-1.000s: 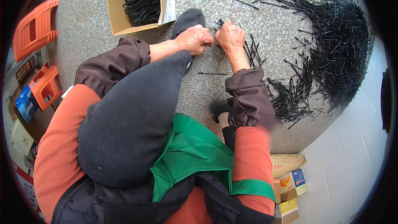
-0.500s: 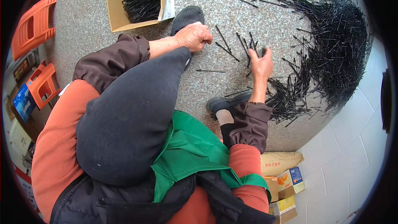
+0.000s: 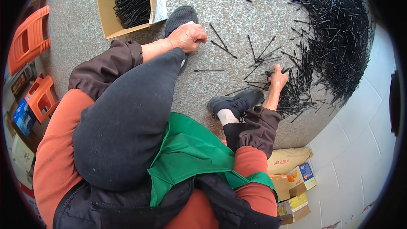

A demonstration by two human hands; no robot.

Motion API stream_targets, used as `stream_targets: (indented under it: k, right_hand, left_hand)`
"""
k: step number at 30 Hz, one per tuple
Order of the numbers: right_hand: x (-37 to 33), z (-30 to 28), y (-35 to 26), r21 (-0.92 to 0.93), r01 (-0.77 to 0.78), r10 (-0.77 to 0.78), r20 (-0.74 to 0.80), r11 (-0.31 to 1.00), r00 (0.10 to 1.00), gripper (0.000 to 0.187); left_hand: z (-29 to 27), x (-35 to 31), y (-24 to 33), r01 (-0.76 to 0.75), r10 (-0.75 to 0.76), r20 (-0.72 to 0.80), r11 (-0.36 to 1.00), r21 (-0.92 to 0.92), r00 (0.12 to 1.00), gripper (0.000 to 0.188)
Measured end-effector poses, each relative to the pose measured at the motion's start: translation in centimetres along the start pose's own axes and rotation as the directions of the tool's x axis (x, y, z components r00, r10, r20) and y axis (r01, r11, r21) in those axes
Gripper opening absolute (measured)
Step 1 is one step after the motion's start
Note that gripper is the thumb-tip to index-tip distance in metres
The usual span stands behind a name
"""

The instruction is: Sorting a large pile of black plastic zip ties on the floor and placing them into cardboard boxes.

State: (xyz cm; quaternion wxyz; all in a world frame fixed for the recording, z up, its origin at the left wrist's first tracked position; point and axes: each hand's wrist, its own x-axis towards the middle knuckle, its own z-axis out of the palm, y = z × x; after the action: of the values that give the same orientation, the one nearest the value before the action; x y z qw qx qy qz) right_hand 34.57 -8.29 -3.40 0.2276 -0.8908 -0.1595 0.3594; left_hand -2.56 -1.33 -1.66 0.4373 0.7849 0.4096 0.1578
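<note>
My right hand (image 3: 278, 79) is at the near-left edge of a loose heap of thin black sticks (image 3: 339, 38). Its thumb and fingers are apart among the nearest sticks, and I see none firmly gripped. My left hand (image 3: 188, 37) is closed in front of my left shoe (image 3: 181, 17), its wrist by my bent knee. Whatever its curled fingers may hold is hidden. Between the hands, several single sticks (image 3: 220, 42) lie scattered on the speckled floor (image 3: 199, 101). Some of the sticks show a small thickened end.
An open cardboard box (image 3: 104, 12) full of similar black sticks stands at the far left. Orange plastic stools (image 3: 29, 38) line the left side. A brown sack (image 3: 288, 160) and small cartons (image 3: 296, 201) sit at the lower right, beside the white tiled wall (image 3: 352, 157). My right shoe (image 3: 237, 101) is near my right hand.
My right hand has moved right and nearer me, into the edge of the heap. The sticks it was over now lie fanned out on the floor. My left hand stays closed by the shoe.
</note>
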Motion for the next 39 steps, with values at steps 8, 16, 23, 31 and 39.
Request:
stream_targets:
  k: [8, 16, 23, 31, 39]
  right_hand:
    - [0.2, -0.4, 0.0, -0.142, 0.152, -0.167, -0.1, 0.978, 0.981, 0.026]
    - [0.2, 1.7, 0.6, -0.15, 0.359, -0.376, -0.109, 0.921, 0.92, 0.017]
    - [-0.4, 3.8, -1.8, -0.384, 0.257, -0.298, -0.052, 0.887, 0.953, 0.031]
    - [0.8, 5.4, -5.3, -0.294, 0.396, -0.434, -0.076, 0.87, 0.898, 0.032]
    - [0.1, 5.5, -7.0, -0.314, 0.47, -0.519, -0.094, 0.825, 0.849, 0.031]
  left_hand:
    - [-0.4, 0.1, 0.2, -0.032, 0.031, -0.007, 0.999, -0.009, 0.999, 0.012]
    - [-0.3, 0.3, 0.7, 0.001, -0.002, 0.023, 0.999, 0.032, 1.0, 0.009]
    - [-0.5, 0.2, 0.4, 0.011, -0.012, 0.032, 1.0, 0.016, 0.999, 0.013]
    - [-0.4, 0.2, 0.4, -0.012, 0.012, 0.017, 1.0, -0.004, 1.0, 0.012]
    - [-0.2, 0.1, 0.3, -0.012, 0.012, 0.0, 1.0, -0.011, 1.0, 0.012]
